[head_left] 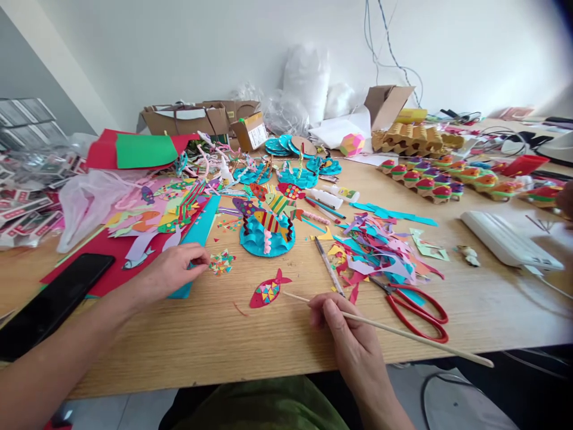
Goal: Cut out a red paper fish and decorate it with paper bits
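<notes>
My right hand (347, 327) pinches a thin wooden stick (416, 331); its pointed tip lies just right of a red paper fish (265, 293) on the table. Small coloured triangles cover the middle of that fish. My left hand (181, 266) is curled with its fingertips together beside a little pile of paper triangles (222, 263). Whatever those fingers hold, if anything, is too small to make out. Beyond the fish stands a blue scalloped base (253, 239) bearing several patterned paper fish (271, 226).
Red-handled scissors (418, 313), a pen (329, 266) and paper scraps (380, 248) lie to the right. A black phone (56, 304) and coloured sheets (111, 263) are at left. Glue bottles (324, 198), a white power bank (510, 242) and painted egg-carton pieces (425, 185) stand farther off.
</notes>
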A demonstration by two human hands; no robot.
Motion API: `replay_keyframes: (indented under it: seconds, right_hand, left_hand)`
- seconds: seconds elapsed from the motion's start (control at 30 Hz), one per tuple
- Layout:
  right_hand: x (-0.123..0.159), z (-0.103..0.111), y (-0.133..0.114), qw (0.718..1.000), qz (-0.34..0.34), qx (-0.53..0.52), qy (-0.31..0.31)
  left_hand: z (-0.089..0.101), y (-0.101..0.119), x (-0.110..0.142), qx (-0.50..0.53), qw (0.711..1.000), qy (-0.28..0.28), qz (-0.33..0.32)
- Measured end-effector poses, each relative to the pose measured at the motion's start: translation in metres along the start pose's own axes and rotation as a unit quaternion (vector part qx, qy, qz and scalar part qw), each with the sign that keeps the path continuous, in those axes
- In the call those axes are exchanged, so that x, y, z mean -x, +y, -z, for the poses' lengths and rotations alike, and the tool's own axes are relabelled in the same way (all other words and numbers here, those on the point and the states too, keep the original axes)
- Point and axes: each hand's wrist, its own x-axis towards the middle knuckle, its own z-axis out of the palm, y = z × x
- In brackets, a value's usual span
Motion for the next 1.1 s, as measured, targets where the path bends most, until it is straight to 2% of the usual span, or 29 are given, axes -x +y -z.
replay_keyframes:
  seconds: [0.07,0.13,0.23,0.3,0.4,0.5,0.63,0.8,0.93,1.1]
  right_hand:
    - [0.0,-0.001,-0.001,1.0,0.012,-0.013,0.005]
    - [-0.001,-0.005,-0.004,0.998,0.029,-0.046,0.009]
    - [-0.005,-0.013,-0.012,0.996,0.038,-0.081,0.0]
    - [-0.01,-0.02,-0.017,0.998,0.033,-0.042,-0.022]
    - [-0.019,-0.03,-0.022,0.994,0.097,0.053,-0.023]
    - [-0.025,-0.036,-0.024,0.981,0.167,0.096,0.001]
    - [-0.026,-0.036,-0.027,0.972,0.189,0.137,0.014]
    - [-0.026,-0.034,-0.028,0.973,0.177,0.143,0.028]
    - [-0.028,-0.035,-0.022,0.971,0.177,0.153,0.039]
    - [-0.029,-0.036,-0.018,0.968,0.179,0.168,0.045]
  left_hand:
    - [0.004,0.006,0.002,0.129,0.99,-0.003,0.051]
    - [0.004,0.016,0.004,0.248,0.964,-0.006,0.096]
    - [-0.003,0.038,0.008,0.404,0.903,-0.023,0.141]
    - [-0.011,0.055,0.009,0.49,0.858,-0.035,0.154]
    - [-0.022,0.08,0.007,0.567,0.809,-0.045,0.151]
    - [-0.029,0.1,0.002,0.598,0.788,-0.06,0.131]
    - [-0.036,0.114,-0.005,0.613,0.78,-0.069,0.104]
    - [-0.042,0.116,-0.008,0.598,0.794,-0.071,0.085]
    - [-0.042,0.117,-0.009,0.568,0.818,-0.059,0.076]
    - [-0.039,0.119,-0.012,0.497,0.866,-0.039,0.034]
